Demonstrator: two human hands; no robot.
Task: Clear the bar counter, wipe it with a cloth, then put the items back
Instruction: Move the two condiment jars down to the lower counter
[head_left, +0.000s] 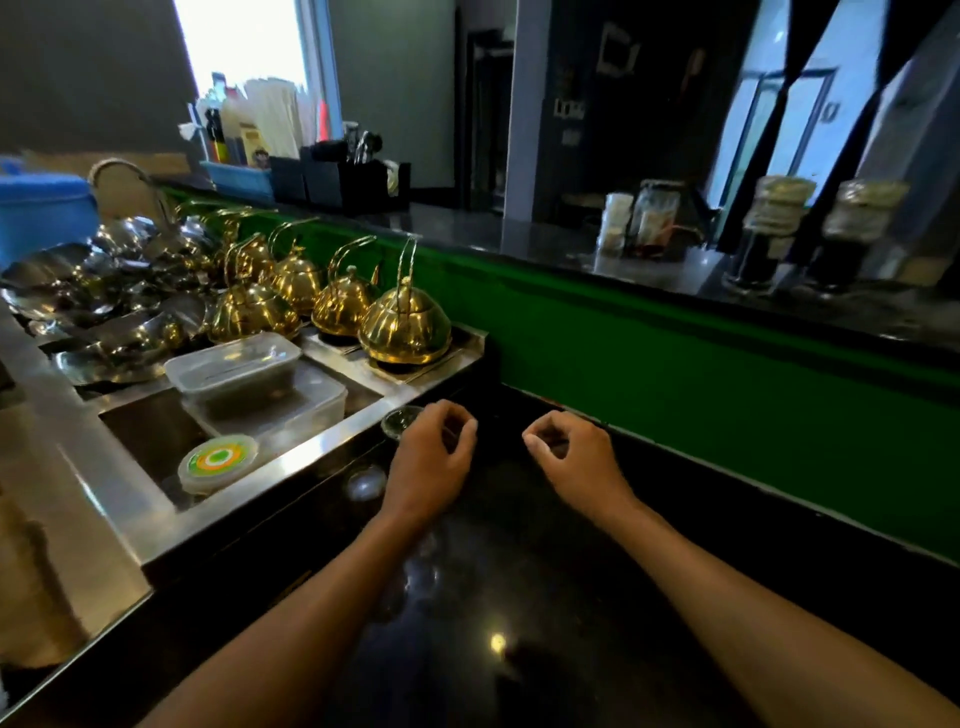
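Small glass dish (401, 419) on black counter (519, 571), just left of left hand (431, 457), nearer to it than to right hand (576, 457). Both hands with loosely curled fingers, holding nothing visible.

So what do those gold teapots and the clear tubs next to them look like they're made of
The teapots look like polished brass or brass-plated metal, going by the sharp mirror-like highlights. The clear tubs appear to be thin translucent plastic, with cloudy see-through walls and lids.
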